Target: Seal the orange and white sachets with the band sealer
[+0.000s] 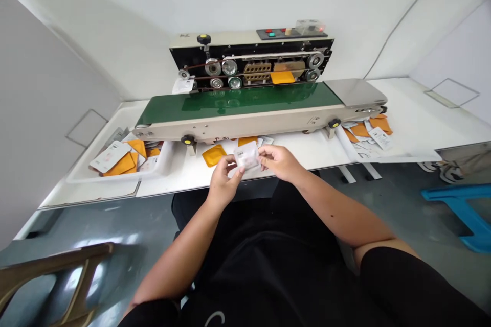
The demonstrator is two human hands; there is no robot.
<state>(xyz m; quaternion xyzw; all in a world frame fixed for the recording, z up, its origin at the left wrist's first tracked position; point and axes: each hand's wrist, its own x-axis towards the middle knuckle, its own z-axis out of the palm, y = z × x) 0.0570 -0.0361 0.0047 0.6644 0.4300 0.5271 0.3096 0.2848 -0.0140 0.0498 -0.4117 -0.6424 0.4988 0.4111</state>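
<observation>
Between my two hands is a small white printed sachet [246,156], held up just above the table's front edge. My left hand [224,180] pinches its left lower corner with thumb and fingers. At its right side, my right hand [282,161] grips the edge. A yellow-orange sachet [214,155] lies on the table beside my left hand, and more sachets lie partly hidden behind the held one. On the band sealing machine [253,64], another orange sachet [283,77] sticks out of the sealing band, and a white sachet [183,86] is at its left end.
The green conveyor belt [238,101] runs across in front of me. A white tray [164,161] heaped with sachets stands left; more sachets [370,133] lie in a tray at right. A wooden chair [88,276] is at lower left, a blue stool [460,199] at right.
</observation>
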